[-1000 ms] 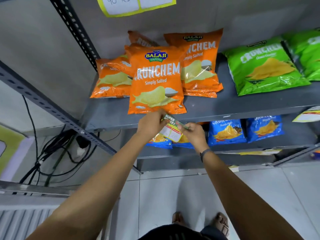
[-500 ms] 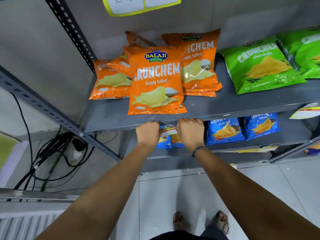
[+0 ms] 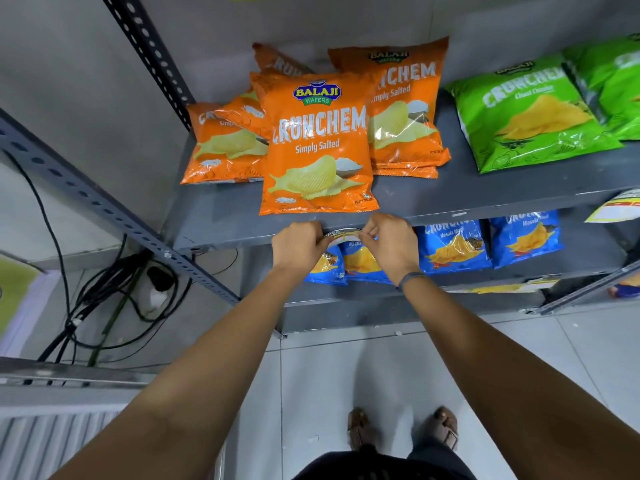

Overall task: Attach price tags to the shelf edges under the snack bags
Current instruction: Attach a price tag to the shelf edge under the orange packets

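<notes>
The price tag [image 3: 343, 235], at frame centre, shows only as a curved sliver between the left hand [image 3: 299, 245] and right hand [image 3: 391, 245]; its print is unreadable. Those hands cover part of the blue bags [image 3: 360, 261] below. At the right edge, a green bag [image 3: 609, 84] and a yellow label [image 3: 620, 211] are cut off.

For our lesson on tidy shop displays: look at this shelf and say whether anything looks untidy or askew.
Yes. The orange bags lie in a loose, overlapping heap, tilted at different angles, unlike the blue bags below, which stand in a row. Black cables also lie tangled on the floor at the left.
</notes>
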Available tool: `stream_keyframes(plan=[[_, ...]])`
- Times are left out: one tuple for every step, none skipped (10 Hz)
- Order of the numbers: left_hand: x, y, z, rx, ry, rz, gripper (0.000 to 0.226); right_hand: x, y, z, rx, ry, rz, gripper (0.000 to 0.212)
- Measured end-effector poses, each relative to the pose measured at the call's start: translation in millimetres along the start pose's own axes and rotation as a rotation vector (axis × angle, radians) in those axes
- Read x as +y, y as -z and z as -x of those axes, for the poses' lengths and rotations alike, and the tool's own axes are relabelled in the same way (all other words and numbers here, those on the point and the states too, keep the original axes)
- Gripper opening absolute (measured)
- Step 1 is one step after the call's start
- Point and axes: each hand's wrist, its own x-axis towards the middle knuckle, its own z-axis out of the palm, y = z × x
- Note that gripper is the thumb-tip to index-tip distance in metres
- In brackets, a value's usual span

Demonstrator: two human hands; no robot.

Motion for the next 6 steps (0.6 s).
stream_keyframes(plan=[[5, -1, -1, 0.011, 0.018, -0.007, 0.042, -1, -1, -1, 0.006, -0.033, 0.008, 0.021], [12, 2, -2, 0.009, 0.069, -0.009, 0.056, -1, -1, -2, -0.016, -0.070, 0.014, 0.021], [19, 7, -7, 0.004, 0.099, -0.068, 0.063, -3, 1, -4, -0.024, -0.069, 0.036, 0.021], [27, 14, -6, -0.019, 0.111, -0.164, 0.060, -5, 9, -3, -0.048, -0.052, 0.049, 0.021], [34, 21, -1, -0.032, 0.138, -0.231, 0.055, -6, 19, 1, -0.107, -0.020, 0.070, 0.021], [46, 37, 7, 0.074, 0.141, -0.233, 0.030, -14, 39, 8, 0.003, 0.020, 0.164, 0.020]])
